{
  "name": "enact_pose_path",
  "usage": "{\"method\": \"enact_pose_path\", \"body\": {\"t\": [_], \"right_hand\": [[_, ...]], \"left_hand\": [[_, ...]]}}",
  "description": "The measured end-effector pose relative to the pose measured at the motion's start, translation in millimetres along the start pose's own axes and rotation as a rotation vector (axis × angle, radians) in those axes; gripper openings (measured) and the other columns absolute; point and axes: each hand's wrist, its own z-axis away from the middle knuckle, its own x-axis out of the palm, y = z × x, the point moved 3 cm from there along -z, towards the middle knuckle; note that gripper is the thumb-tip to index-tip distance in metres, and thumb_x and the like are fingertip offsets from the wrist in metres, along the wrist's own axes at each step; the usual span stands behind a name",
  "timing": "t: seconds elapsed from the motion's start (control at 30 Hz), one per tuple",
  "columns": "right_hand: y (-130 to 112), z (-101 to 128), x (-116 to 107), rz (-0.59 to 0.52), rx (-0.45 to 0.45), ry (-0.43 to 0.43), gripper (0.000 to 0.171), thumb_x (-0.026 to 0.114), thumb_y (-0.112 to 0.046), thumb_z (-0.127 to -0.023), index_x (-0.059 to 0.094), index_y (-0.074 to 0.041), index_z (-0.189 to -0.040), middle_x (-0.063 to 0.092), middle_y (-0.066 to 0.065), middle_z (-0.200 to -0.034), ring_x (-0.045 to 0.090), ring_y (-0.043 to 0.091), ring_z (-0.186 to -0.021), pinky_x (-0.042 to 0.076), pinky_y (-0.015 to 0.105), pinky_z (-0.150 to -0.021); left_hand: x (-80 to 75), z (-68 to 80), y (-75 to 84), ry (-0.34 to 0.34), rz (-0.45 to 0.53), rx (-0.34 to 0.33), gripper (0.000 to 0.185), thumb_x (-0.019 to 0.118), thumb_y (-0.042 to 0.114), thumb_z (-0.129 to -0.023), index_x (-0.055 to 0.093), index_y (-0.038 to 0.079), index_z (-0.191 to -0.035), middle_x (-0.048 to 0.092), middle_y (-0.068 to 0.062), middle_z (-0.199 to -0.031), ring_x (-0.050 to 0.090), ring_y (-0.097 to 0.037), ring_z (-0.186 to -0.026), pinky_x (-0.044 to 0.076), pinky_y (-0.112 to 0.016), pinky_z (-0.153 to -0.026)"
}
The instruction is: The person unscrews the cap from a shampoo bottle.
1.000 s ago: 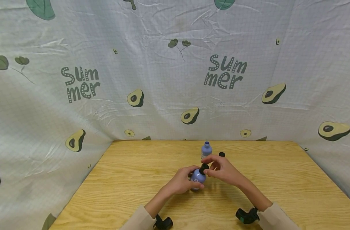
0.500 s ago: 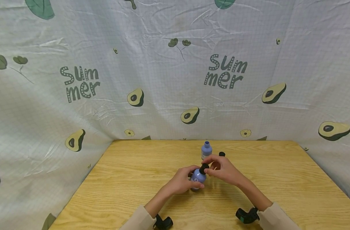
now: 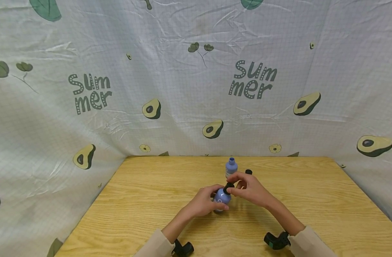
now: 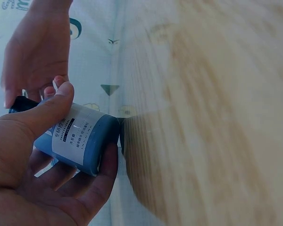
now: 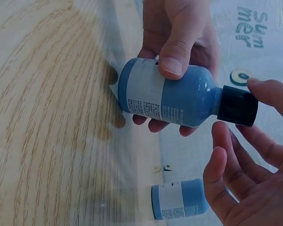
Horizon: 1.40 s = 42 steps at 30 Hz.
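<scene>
My left hand [image 3: 203, 202] grips a small blue bottle [image 3: 222, 197] with a white label, its thumb across the front and the other fingers behind. The bottle leans slightly to the right, close over the wooden table. On its neck is a black cap [image 5: 237, 106], which my right hand [image 3: 249, 191] pinches between thumb and fingertips. In the right wrist view the remaining right fingers curl loosely below the cap. Behind the hands stands a second blue bottle [image 3: 231, 167], its neck uncapped.
Just behind the right hand a black top [image 3: 248, 172] shows, the part below it hidden by the hand. The wooden table [image 3: 144, 192] ends at a white curtain [image 3: 183, 89] printed with avocados. Each wrist wears a black camera [image 3: 277, 241].
My right thumb has shifted slightly up along the black cap. The left hand and the bottle it grips have stayed in place.
</scene>
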Motion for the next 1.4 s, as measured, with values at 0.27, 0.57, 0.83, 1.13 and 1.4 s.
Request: {"method": "enact_pose_path", "body": {"t": [0.27,0.57,0.83,1.13,1.4], "right_hand": [[-0.6,0.2,-0.7,0.036,-0.012,0.012,0.029,0.072,-0.017,-0.097,0.068,0.001,-0.119,0.068,0.015,-0.111,0.062,0.009,-0.079,0.054,0.026,-0.068],[-0.9,-0.9,-0.7,-0.027,-0.069,-0.037,0.032,0.066,-0.009,-0.099,0.063,0.009,-0.125,0.066,0.024,-0.118,0.063,0.008,-0.080,0.056,0.027,-0.070],[0.0,-1.7,-0.7,-0.025,-0.052,-0.035,0.035,0.069,-0.012,-0.098,0.063,0.004,-0.129,0.065,0.027,-0.124,0.062,0.007,-0.082,0.056,0.026,-0.071],[1.4,-2.0,-1.8,0.039,-0.008,0.007,0.034,0.073,-0.018,-0.097,0.066,0.002,-0.123,0.068,0.019,-0.117,0.062,0.008,-0.081,0.055,0.026,-0.068],[0.2,-3.1,-0.6,0.002,-0.047,-0.031,0.033,0.069,-0.012,-0.099,0.064,0.006,-0.126,0.067,0.022,-0.119,0.062,0.008,-0.081,0.056,0.026,-0.072]], "left_hand": [[0.1,-0.1,-0.1,0.001,0.002,0.001,0.053,0.083,0.022,-0.090,0.063,0.014,-0.139,0.070,-0.008,-0.127,0.068,-0.025,-0.112,0.056,-0.031,-0.085],[0.1,-0.8,-0.1,0.004,-0.004,-0.002,0.053,0.083,0.022,-0.090,0.064,0.014,-0.138,0.070,-0.008,-0.127,0.068,-0.027,-0.115,0.057,-0.032,-0.086],[0.1,-1.2,0.1,0.000,0.006,-0.008,0.053,0.082,0.022,-0.090,0.063,0.014,-0.139,0.070,-0.009,-0.128,0.067,-0.028,-0.117,0.057,-0.033,-0.087],[-1.1,-1.4,0.0,-0.004,0.011,0.001,0.052,0.082,0.021,-0.090,0.063,0.015,-0.138,0.070,-0.008,-0.125,0.068,-0.024,-0.112,0.056,-0.029,-0.083],[-1.1,-1.9,-1.1,0.001,0.007,0.000,0.051,0.083,0.022,-0.090,0.065,0.015,-0.137,0.071,-0.007,-0.124,0.068,-0.023,-0.111,0.056,-0.030,-0.084]]}}
